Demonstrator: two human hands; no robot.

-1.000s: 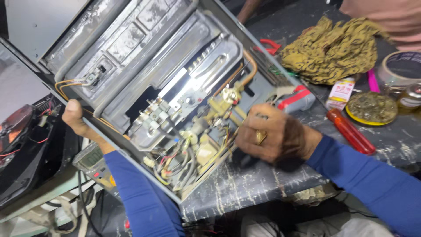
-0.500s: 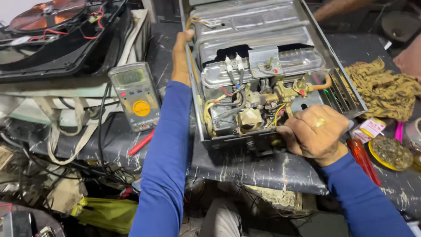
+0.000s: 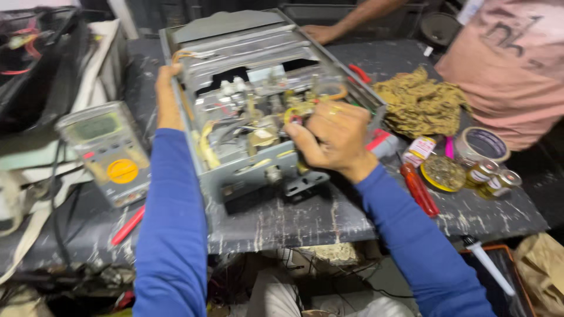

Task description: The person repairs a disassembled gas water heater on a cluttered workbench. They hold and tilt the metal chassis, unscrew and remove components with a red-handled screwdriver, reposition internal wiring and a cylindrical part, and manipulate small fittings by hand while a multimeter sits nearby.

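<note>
With the metal casing [image 3: 247, 170] now lying flatter on the workbench [image 3: 329, 220] than a second ago, our left hand [image 3: 167, 94] grips its side wall while our right hand [image 3: 329, 138] pinches its inner fittings.

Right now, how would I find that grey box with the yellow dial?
Start at the open metal casing on the dark workbench, which the left hand grips. Go left past the blue sleeve to the multimeter. It alone has a round yellow dial under a screen.
</note>
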